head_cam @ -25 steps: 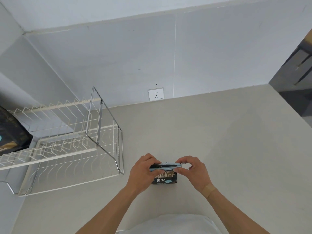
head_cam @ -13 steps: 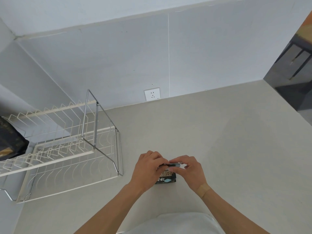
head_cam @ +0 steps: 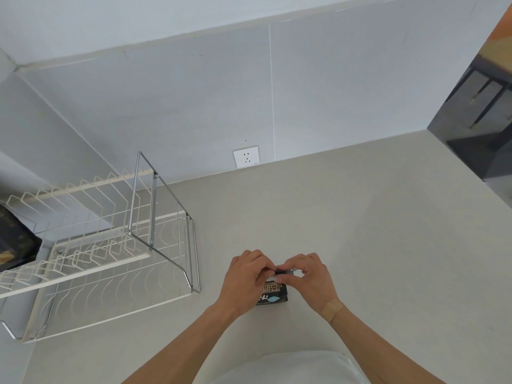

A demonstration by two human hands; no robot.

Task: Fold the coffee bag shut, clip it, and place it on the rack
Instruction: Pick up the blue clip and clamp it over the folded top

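A small black coffee bag [head_cam: 273,295] is stood upright on the worktop [head_cam: 360,231] near its front edge, well apart from the wire rack [head_cam: 110,245] at the left edge. Its folded top is pinched by the curled fingers of the left hand [head_cam: 245,278] and the right hand [head_cam: 311,278], which meet over it. A slim clip [head_cam: 285,271] is glimpsed between the fingertips.

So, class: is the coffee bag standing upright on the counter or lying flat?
Upright. The coffee bag stands on its base on the counter, printed front facing the camera, its top pinched between the left hand and right hand.
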